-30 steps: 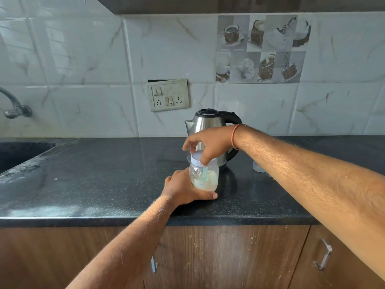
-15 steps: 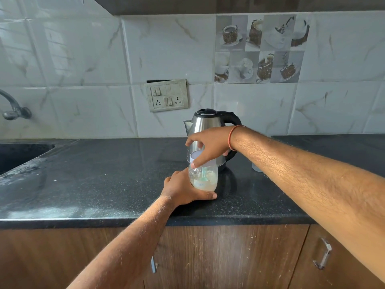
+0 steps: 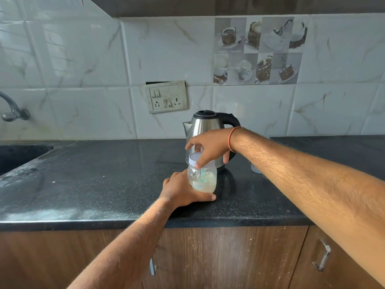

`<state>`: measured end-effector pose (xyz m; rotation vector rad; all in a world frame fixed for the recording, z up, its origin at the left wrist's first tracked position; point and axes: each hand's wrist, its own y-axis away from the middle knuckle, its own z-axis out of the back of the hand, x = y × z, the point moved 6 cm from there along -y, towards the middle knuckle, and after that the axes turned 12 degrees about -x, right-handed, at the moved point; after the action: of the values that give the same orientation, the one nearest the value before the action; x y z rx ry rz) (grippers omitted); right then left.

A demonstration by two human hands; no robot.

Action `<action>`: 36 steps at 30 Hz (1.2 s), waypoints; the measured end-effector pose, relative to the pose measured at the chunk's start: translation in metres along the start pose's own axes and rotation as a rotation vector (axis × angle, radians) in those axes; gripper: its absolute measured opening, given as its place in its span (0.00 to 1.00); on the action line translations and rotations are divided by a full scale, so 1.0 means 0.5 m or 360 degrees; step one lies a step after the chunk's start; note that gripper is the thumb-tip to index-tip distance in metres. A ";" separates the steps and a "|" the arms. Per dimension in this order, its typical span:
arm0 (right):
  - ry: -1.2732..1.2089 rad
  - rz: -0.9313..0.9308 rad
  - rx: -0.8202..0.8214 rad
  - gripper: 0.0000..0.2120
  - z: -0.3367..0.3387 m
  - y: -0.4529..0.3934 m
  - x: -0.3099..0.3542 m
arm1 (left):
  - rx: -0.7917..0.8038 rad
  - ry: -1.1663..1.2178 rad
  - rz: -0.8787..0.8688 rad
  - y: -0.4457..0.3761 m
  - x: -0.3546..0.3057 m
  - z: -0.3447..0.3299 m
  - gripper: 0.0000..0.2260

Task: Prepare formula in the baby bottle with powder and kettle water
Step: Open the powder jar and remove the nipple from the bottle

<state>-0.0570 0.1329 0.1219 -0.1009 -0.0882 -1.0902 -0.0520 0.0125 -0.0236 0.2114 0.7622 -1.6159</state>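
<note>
- The clear jar (image 3: 202,180) of pale powder, a green scoop (image 3: 203,177) inside, stands on the black desk (image 3: 104,184) near its front edge.
- Left hand (image 3: 183,191) fingers wrap its base; right hand (image 3: 210,148) fingers grasp the white lid (image 3: 196,159).
- A steel kettle (image 3: 206,126) stands just behind.

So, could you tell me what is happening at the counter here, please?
A person is working on a clear jar of pale powder standing on the black stone counter. The left hand grips the jar low down, while the right hand holds its white lid from above. A steel electric kettle stands just behind.
</note>
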 end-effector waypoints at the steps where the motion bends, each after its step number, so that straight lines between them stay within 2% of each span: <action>1: -0.0036 0.0000 0.0022 0.39 0.001 0.000 0.001 | 0.0002 0.0002 0.0001 0.000 0.001 0.000 0.45; 5: 0.0048 -0.0055 -0.0001 0.44 0.004 0.000 0.007 | -0.0008 0.0009 0.0003 -0.001 0.004 -0.001 0.47; 10: 0.0064 -0.0040 -0.0016 0.39 0.002 -0.006 0.004 | 0.0009 0.0005 -0.0003 -0.002 0.003 -0.001 0.46; 15: 0.0100 -0.0064 -0.0037 0.41 0.004 -0.004 0.002 | 0.0004 -0.0003 0.0011 -0.001 0.002 0.000 0.46; 19: 0.0130 0.0021 -0.0054 0.38 -0.001 -0.007 0.002 | 0.0002 -0.0005 0.0012 0.000 0.000 0.001 0.45; 23: -0.0022 0.0076 -0.0012 0.36 -0.003 0.003 -0.007 | 0.0005 -0.0014 0.0017 0.003 -0.003 0.004 0.44; 27: -0.0195 0.0141 -0.0079 0.33 -0.016 0.008 -0.029 | 0.0007 -0.0020 0.0011 0.005 -0.004 0.003 0.44; 32: -0.0457 0.0203 -0.0357 0.35 0.006 0.016 -0.063 | 0.0015 -0.0004 0.0009 0.002 0.000 0.004 0.45; 36: -0.0944 0.0037 -0.0633 0.34 -0.002 0.056 -0.123 | 0.0015 0.0005 -0.0007 0.002 0.001 0.000 0.46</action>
<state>-0.0605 0.1995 0.1122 -0.7811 -0.3999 -1.0142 -0.0513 0.0122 -0.0241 0.2195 0.7581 -1.6243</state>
